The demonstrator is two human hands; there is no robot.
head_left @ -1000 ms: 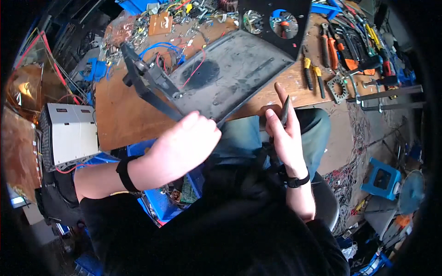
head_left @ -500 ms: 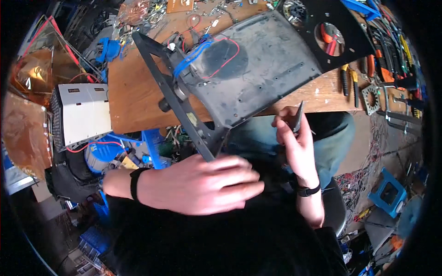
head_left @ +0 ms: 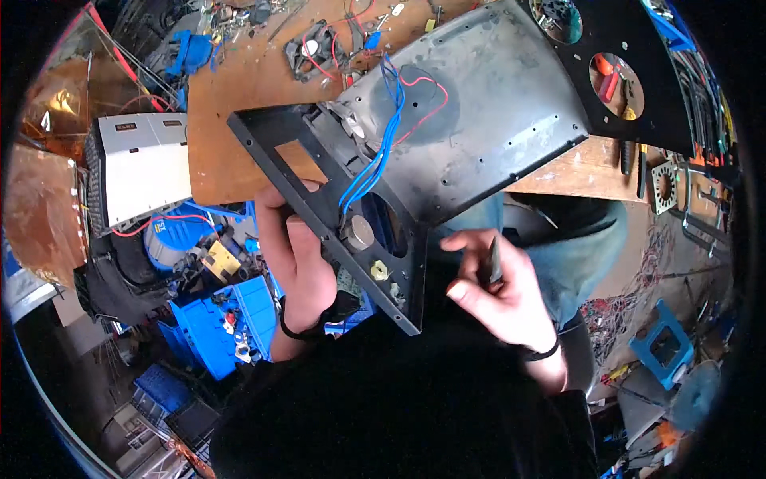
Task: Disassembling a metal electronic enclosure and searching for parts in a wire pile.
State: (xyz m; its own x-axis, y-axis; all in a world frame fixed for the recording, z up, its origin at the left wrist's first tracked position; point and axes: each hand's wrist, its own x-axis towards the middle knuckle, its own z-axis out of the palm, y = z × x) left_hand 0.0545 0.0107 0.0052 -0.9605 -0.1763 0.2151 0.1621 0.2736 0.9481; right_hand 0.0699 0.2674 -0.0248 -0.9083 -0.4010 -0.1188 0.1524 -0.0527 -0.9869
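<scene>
A black metal chassis with blue and red wires lies tilted over the front edge of the wooden workbench. My left hand grips its near left panel from below, thumb on the panel's edge. Round connectors sit in that panel. My right hand is just right of the chassis corner, shut on a thin dark tool that points upward.
A grey-white box sits at the bench's left end. Blue bins stand on the floor below left. Pliers and other hand tools lie at the bench's right. A small fan rests behind the chassis.
My left hand has gone from hovering over my lap to gripping the chassis panel. The chassis has come nearer and tilted over the bench edge. My right hand stays on the tool.
</scene>
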